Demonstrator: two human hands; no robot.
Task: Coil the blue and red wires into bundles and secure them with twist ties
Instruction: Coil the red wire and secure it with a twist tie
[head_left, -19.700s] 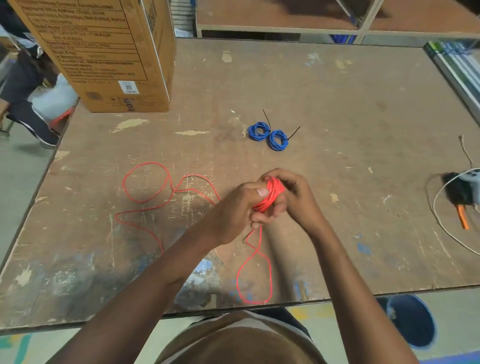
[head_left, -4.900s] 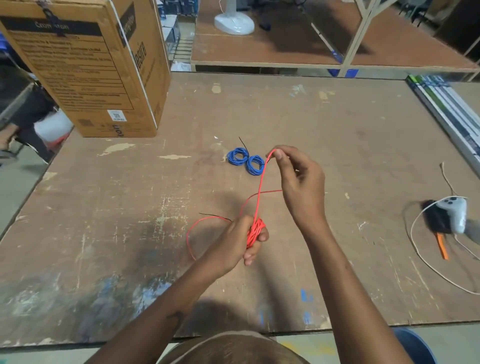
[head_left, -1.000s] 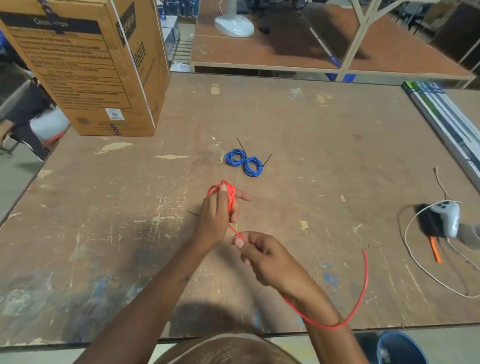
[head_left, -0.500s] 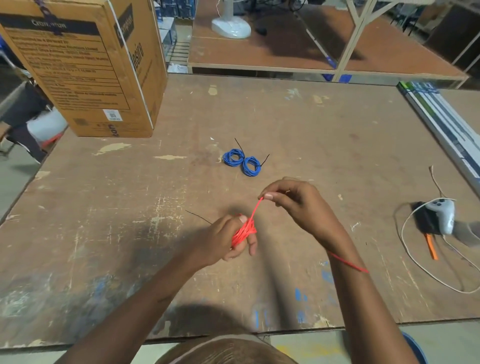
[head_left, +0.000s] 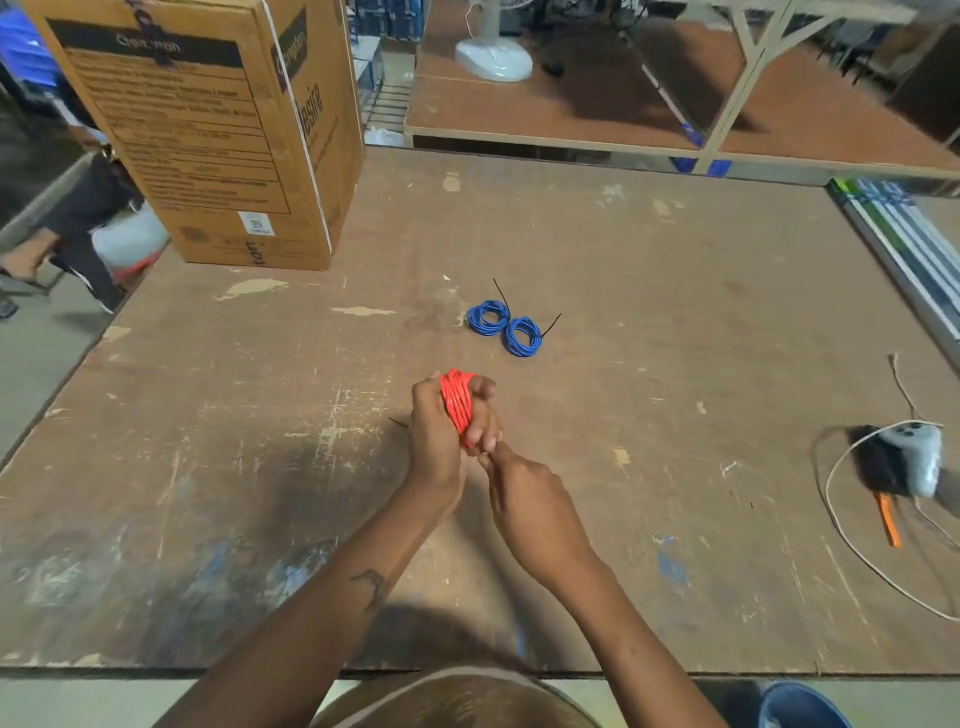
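Note:
The red wire (head_left: 457, 404) is wound into a tight coil around the fingers of my left hand (head_left: 439, 441), which grips it above the table's middle. My right hand (head_left: 532, 506) reaches up from below, its fingertips pinching at the coil's lower end. No loose red tail shows. Two blue wire bundles (head_left: 488, 318) (head_left: 523, 336) lie side by side behind my hands, each with a black twist tie sticking out. Another black twist tie (head_left: 397, 422) lies on the table, mostly hidden behind my left hand.
A large cardboard box (head_left: 223, 130) stands at the back left of the worn wooden table (head_left: 675, 312). At the right lie a white controller (head_left: 917, 457) with a looping white cable and an orange-handled tool (head_left: 887, 527). Long strips (head_left: 904, 234) run along the right edge.
The long red tail that trailed over my right forearm is now wound onto the coil. My right hand has dropped from above the coil to just below it, and my left hand has lifted the coil upright.

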